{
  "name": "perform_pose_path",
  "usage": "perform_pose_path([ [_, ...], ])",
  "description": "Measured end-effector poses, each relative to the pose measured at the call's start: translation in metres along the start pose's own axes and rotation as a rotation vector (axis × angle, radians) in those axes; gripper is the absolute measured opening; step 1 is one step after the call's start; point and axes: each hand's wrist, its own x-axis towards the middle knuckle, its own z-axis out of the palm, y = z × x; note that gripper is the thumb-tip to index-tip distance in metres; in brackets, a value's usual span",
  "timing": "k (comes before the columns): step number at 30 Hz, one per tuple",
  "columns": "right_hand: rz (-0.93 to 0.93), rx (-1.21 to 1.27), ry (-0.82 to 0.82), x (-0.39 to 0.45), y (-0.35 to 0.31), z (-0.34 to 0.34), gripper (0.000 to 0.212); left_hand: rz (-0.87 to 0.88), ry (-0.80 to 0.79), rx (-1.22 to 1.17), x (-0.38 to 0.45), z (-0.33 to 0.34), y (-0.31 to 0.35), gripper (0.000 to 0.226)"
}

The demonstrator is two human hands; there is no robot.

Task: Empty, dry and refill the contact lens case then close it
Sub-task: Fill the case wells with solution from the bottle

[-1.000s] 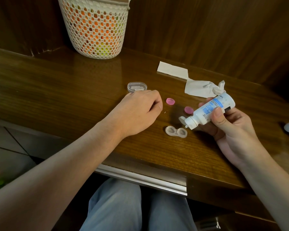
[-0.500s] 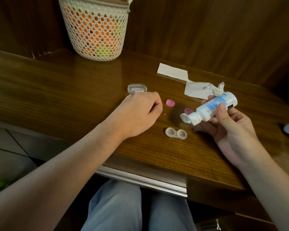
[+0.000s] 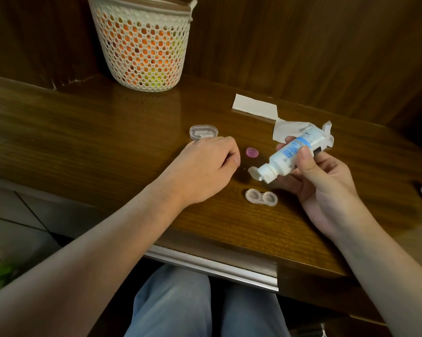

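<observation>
A clear two-well lens case (image 3: 261,197) lies uncapped on the wooden table (image 3: 83,142). My right hand (image 3: 326,188) grips a small white solution bottle (image 3: 290,156) with a blue label, tilted nozzle down and left, its flip cap open, just above and behind the case. One pink cap (image 3: 251,152) lies behind the bottle's tip; the second pink cap is hidden by the bottle. My left hand (image 3: 205,171) rests on the table left of the case with fingers loosely curled, holding nothing.
A clear oval container (image 3: 203,133) sits just beyond my left hand. A folded tissue (image 3: 255,107) and a crumpled tissue (image 3: 292,130) lie behind the bottle. A white mesh basket (image 3: 142,42) stands at the back. The table's front edge runs just above my knees.
My right hand has lifted the bottle and carried it slightly back from the case, hiding the nearer pink cap. The left hand has stayed put.
</observation>
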Motion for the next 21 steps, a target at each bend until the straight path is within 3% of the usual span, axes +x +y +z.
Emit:
perform_pose_path([
  [17, -0.021, -0.097, -0.021, -0.0022, 0.0052, -0.0004, 0.023, 0.029, 0.004, -0.013, -0.0013, -0.0008, 0.0005, 0.013],
  [21, -0.026, -0.103, -0.028, -0.0023, 0.0044, 0.0009, 0.029, 0.039, 0.003, -0.019, -0.0012, -0.0006, -0.0003, 0.013],
])
